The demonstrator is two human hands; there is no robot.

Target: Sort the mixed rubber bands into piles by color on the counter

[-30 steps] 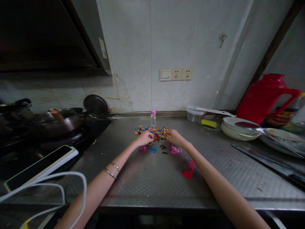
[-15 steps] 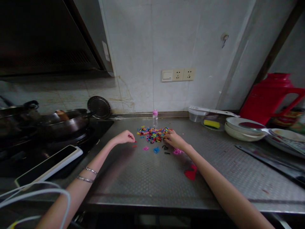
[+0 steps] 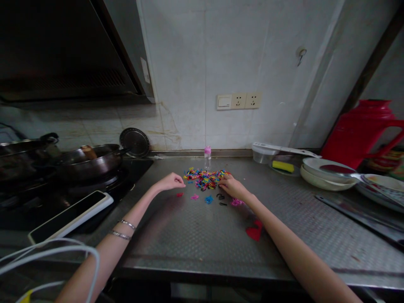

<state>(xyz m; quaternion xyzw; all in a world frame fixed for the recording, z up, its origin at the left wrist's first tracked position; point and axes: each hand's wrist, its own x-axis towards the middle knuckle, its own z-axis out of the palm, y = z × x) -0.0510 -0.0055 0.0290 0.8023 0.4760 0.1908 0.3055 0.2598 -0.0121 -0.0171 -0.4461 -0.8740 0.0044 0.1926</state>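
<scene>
A pile of small colourful rubber bands (image 3: 205, 177) lies on the steel counter (image 3: 202, 240). My left hand (image 3: 172, 182) hovers left of the pile, fingers curled and pinched together, just above a small red band (image 3: 179, 194). My right hand (image 3: 231, 186) rests at the pile's right edge with its fingers bent into the bands. In front of the pile lie small sorted groups: pink (image 3: 194, 196), blue (image 3: 208, 199), black (image 3: 221, 198) and more pink (image 3: 236, 202). A red piece (image 3: 254, 232) lies beside my right forearm.
A small pink-capped bottle (image 3: 207, 156) stands behind the pile. A wok (image 3: 85, 162) sits on the stove at left, with a phone (image 3: 67, 219) and white cable (image 3: 53, 256) nearer. At right are bowls (image 3: 322, 174), a sponge (image 3: 283, 166), and a red thermos (image 3: 360, 130).
My left hand left the pile and moved left; a red band now lies on the counter below it. My right hand stayed at the pile's right edge.
</scene>
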